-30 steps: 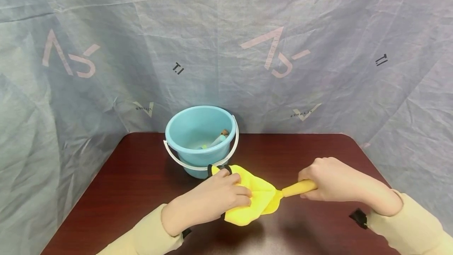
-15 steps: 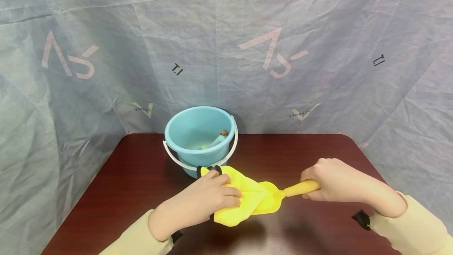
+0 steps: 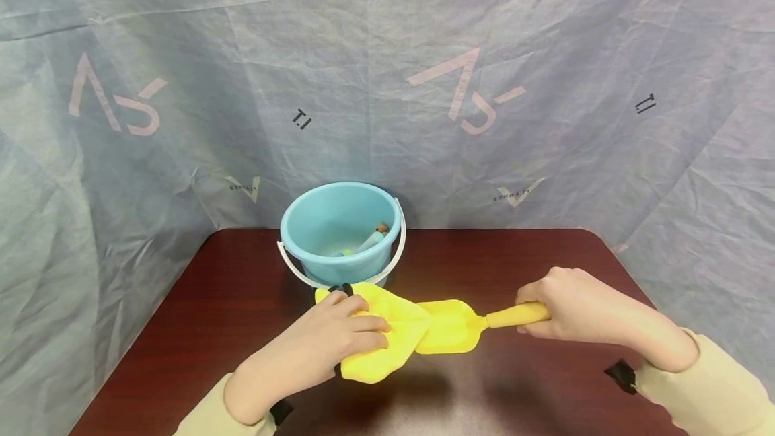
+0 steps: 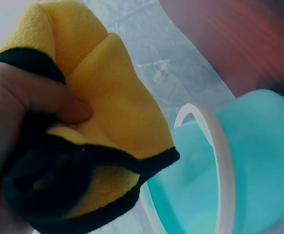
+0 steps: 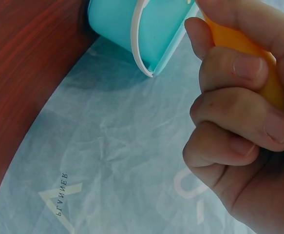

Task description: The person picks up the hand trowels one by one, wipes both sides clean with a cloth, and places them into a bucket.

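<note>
My left hand (image 3: 329, 335) grips a folded yellow cloth (image 3: 387, 335) with black edging. In the left wrist view the cloth (image 4: 117, 97) bunches around my fingers, its dark hem hanging below. The cloth covers the left end of the blade of a yellow toy shovel (image 3: 454, 327); whether it wraps under the blade is hidden. My right hand (image 3: 575, 305) has its fingers curled round the shovel's handle, its end hidden in the palm. Only part of that handle (image 5: 273, 87) shows in the right wrist view. Cloth and shovel are held above the table.
Behind the cloth stands a light blue bucket (image 3: 315, 258) with a white handle (image 3: 399, 241) hanging down its front. Several small items (image 3: 371, 242) lie inside. Below is a dark red wooden table (image 3: 484, 261), backed by a grey fabric sheet (image 3: 363, 86).
My left hand has slid leftward with the cloth, uncovering more of the shovel's blade. The right hand has stayed nearly in place, and the shovel has levelled slightly.
</note>
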`<state>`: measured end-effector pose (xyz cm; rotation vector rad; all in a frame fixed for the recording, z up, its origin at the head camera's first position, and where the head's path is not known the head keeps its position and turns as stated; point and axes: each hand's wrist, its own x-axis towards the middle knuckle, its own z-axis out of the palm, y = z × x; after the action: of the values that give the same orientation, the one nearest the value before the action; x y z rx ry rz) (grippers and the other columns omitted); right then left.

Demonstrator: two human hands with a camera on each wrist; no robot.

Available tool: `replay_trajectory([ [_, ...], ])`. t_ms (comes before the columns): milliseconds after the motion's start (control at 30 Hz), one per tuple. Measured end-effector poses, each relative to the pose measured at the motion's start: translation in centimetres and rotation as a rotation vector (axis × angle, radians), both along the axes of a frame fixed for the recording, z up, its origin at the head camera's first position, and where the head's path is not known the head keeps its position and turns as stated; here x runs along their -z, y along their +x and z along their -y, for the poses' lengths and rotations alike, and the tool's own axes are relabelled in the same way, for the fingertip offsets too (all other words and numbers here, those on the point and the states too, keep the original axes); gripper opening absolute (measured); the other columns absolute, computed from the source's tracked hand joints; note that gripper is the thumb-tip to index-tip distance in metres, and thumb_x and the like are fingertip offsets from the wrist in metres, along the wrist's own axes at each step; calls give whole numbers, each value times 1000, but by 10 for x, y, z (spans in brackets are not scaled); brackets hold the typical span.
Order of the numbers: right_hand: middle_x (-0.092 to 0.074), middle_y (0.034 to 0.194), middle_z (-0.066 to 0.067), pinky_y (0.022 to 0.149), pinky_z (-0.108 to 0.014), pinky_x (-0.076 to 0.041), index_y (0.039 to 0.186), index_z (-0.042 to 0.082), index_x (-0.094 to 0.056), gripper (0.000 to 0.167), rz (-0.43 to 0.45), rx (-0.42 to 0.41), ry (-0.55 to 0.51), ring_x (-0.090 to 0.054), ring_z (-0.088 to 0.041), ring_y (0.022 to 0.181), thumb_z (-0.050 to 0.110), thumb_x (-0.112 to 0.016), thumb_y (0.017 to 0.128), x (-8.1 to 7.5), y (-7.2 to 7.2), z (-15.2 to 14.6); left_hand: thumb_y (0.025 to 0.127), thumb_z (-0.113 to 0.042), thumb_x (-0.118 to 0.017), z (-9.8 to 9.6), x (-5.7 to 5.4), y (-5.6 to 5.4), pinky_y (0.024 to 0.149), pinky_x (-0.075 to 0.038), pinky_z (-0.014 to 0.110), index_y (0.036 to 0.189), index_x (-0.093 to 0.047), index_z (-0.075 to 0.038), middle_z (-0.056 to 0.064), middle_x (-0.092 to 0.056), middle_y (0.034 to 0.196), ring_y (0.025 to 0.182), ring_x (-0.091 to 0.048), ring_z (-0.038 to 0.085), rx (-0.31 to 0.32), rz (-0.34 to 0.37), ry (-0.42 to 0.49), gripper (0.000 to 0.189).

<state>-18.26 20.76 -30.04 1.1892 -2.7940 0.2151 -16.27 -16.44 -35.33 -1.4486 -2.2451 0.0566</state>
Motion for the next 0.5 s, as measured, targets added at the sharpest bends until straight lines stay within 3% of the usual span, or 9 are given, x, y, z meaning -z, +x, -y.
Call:
replay_trajectory([
  [500, -32, 56, 24, 44, -15, -31, 68, 35, -53, 26, 11, 16, -28, -26, 6, 50, 28, -78, 73, -3, 2, -2, 58, 3, -77, 23, 6, 8, 80, -40, 34, 111, -65, -27, -12, -61, 119, 104, -50, 17, -59, 40, 136, 62],
])
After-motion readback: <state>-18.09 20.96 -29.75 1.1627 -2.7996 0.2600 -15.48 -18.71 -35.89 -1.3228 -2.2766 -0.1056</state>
